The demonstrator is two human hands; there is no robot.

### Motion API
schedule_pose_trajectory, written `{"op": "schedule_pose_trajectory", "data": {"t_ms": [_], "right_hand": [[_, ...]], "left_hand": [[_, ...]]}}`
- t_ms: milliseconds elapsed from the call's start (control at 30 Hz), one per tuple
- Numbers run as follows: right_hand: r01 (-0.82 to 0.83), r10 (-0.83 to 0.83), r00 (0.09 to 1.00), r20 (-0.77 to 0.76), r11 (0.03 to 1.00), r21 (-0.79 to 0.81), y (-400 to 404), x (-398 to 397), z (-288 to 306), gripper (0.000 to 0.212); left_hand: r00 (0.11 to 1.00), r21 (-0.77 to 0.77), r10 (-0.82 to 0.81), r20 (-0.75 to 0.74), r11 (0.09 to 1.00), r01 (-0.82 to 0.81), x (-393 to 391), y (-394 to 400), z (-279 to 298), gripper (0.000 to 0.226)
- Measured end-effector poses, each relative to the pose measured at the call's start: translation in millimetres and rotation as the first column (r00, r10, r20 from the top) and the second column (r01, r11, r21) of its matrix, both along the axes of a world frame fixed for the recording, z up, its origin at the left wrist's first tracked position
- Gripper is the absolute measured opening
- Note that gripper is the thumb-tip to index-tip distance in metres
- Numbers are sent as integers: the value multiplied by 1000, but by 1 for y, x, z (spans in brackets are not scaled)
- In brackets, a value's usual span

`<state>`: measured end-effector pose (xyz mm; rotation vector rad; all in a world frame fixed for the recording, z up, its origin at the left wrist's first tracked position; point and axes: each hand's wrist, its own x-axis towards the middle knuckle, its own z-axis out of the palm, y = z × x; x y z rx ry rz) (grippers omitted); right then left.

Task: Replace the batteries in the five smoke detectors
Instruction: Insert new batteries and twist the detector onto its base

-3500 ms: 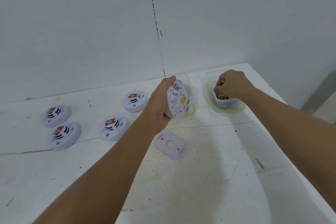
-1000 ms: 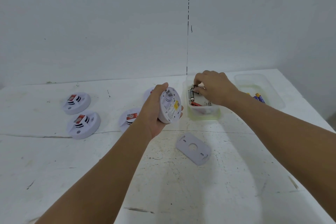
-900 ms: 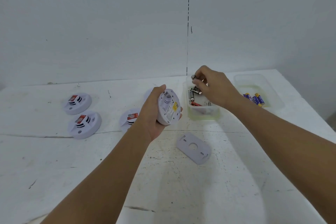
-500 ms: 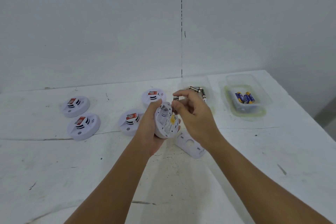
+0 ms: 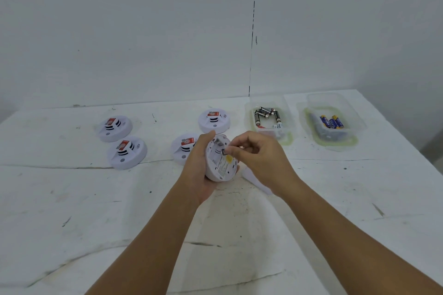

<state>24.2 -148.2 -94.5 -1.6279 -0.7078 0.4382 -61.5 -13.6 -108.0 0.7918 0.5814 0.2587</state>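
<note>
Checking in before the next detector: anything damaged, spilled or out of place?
Nothing stands out. The left hand holds the open detector, the right hand pinches a battery, and the rest stay in their containers.

A scuffed white worktop (image 5: 335, 235) carries four white smoke detectors with red labels: two (image 5: 114, 128) (image 5: 127, 153) well off to the left of the fingers (image 5: 236, 151), one (image 5: 184, 151) just beside them on the left, one (image 5: 214, 121) just beyond. Beyond and to the right stand two clear tubs, the nearer (image 5: 287, 136) holding dark batteries, the farther (image 5: 352, 136) blue ones. A white plate (image 5: 255, 181) lies under the right wrist.
</note>
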Motion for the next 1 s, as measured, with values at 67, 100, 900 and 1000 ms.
{"op": "schedule_pose_trajectory", "data": {"t_ms": [67,100,900,1000], "right_hand": [[-9,9,1000,8,1000,-9,1,1,0,5],[-16,16,1000,7,1000,-8,1,1,0,6],[-23,41,992,-123,989,146,7,-8,-16,36],[-18,42,989,-143,987,161,6,-6,-14,34]], "left_hand": [[1000,7,-7,7,1000,7,-3,1,1,35],[1000,12,-11,12,1000,11,-4,1,2,35],[992,-49,-92,84,994,97,-3,0,5,35],[990,-58,-104,91,992,110,-2,-2,4,36]]}}
